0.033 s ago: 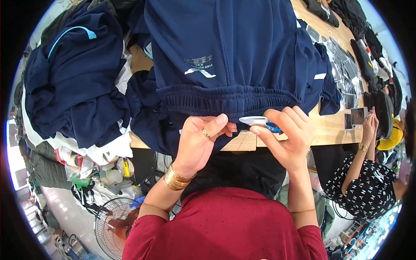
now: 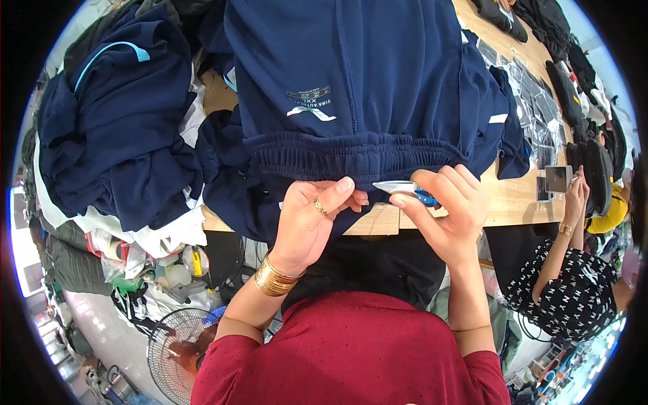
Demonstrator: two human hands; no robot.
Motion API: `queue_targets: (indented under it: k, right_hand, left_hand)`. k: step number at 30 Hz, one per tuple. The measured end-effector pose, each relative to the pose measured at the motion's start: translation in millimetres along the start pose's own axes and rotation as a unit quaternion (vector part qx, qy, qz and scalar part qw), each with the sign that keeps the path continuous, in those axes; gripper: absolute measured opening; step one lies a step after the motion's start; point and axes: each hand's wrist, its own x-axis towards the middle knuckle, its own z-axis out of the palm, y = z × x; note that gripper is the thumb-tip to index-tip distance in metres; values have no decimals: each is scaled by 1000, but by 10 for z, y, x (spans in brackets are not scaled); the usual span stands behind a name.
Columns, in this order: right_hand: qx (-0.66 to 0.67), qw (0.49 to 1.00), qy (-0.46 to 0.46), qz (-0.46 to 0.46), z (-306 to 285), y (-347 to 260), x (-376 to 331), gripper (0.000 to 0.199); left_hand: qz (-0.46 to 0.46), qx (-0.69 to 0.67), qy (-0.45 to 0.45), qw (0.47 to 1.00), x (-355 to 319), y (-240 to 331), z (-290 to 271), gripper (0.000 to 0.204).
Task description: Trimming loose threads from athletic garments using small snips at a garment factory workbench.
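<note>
Navy trousers (image 2: 290,61) lie across the table in front of me, their gathered elastic waistband (image 2: 368,156) toward me. My left hand (image 2: 314,212) is closed at the waistband's near edge, thumb against the fingers, pinching the cloth there. In my right hand (image 2: 453,212) are small thread snips (image 2: 397,187) with silver blades and a blue handle. Their tip points left, just below the middle of the waistband and close to my left fingertips. Whether a thread lies between the blades is too small to tell.
Heaped navy garments (image 2: 121,128) stand at the left, above bags and a floor fan (image 2: 179,354). Clear plastic packets (image 2: 533,101) lie on the wooden table (image 2: 526,209) at the right. Beyond them, a co-worker's hands (image 2: 575,196) hold a small grey packet (image 2: 558,179).
The snips' blades look slightly narrower, as if turned or squeezed a little in my right hand. My left hand and the trousers have hardly moved.
</note>
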Motion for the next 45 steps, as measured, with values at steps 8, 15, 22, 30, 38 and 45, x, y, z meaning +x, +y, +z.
queue_targets:
  k: [8,15,22,30,38,45]
  right_hand:
    - [55,997,-7,56,18,-13,-12,29]
    - [88,995,-11,53,-14,-60,24,28]
    - [77,995,36,44,-22,-36,67,27]
    - [283,945,3,166,-98,-186,302,29]
    - [391,851,-177,302,74,-134,447,16]
    - [430,836,-100,326,225,-206,315,12]
  left_hand:
    - [77,-68,-16,995,55,-133,-40,21]
    - [79,-28,-5,996,53,-51,166,18]
    - [83,-24,37,996,93,26,366,17]
    - [117,17,77,990,107,-12,367,24]
    - [191,96,105,971,80,14,394,13]
    - [-16,-65,84,994,76,87,357,18]
